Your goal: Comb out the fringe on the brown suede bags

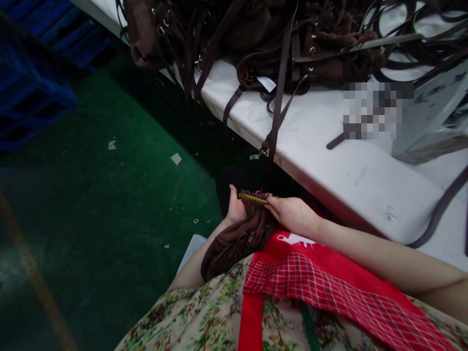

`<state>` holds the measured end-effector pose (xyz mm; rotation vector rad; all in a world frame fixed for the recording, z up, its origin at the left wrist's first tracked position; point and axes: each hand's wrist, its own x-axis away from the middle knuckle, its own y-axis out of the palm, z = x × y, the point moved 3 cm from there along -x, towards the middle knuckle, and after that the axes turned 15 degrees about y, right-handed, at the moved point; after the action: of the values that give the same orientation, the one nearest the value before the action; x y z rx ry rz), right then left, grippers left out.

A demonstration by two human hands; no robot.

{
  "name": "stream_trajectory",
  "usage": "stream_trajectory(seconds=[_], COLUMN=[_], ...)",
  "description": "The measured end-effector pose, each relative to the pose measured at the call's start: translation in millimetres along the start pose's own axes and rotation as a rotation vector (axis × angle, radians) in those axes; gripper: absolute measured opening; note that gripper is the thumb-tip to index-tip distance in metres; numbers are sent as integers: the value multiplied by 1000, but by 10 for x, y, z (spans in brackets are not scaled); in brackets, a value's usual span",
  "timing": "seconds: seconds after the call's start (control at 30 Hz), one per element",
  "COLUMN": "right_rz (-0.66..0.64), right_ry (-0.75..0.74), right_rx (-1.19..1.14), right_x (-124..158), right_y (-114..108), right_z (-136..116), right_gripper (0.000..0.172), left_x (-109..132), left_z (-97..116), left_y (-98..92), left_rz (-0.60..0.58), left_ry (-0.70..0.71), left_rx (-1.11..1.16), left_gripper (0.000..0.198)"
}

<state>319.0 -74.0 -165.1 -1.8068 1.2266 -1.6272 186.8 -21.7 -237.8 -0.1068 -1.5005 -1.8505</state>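
Observation:
A dark brown suede bag [237, 239] lies bunched on my lap, its gathered or fringed end pointing away from me. My left hand [237, 208] holds that far end from the left, thumb up, with the other fingers hidden under the brown material. Pinched in my right hand [292, 212] is a thin yellow comb [253, 198]. Its toothed edge rests across the brown strands just beside my left thumb. A red apron [329, 258] with a checked band covers my lap under the right forearm.
Along my right runs a white table [329, 165], heaped at the back with brown bags [252, 29] and straps. One strap [280, 97] hangs over its edge. A clear plastic bag [427, 126] sits at right. Blue pallets [32, 92] stand on the green floor [139, 195] among scraps.

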Motion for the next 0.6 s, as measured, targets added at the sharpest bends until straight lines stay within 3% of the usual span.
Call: stream_trajectory(seconds=[0.17, 0.37, 0.47, 0.6], right_rz=[58, 17, 3, -54], right_ry=[-23, 47, 35, 133], right_rx=[208, 227, 200, 140], right_x=[-49, -232, -290, -336], right_y=[4, 17, 40, 95], right_z=[41, 172, 200, 239], right_gripper=[31, 23, 30, 37], left_x=[7, 67, 63, 19], left_z=[16, -59, -105, -150], left_y=[48, 208, 215, 198], left_rz=[-12, -147, -191, -199], left_ry=[37, 41, 47, 54], left_rx=[-26, -367, -596, -843], left_gripper=[95, 40, 34, 41])
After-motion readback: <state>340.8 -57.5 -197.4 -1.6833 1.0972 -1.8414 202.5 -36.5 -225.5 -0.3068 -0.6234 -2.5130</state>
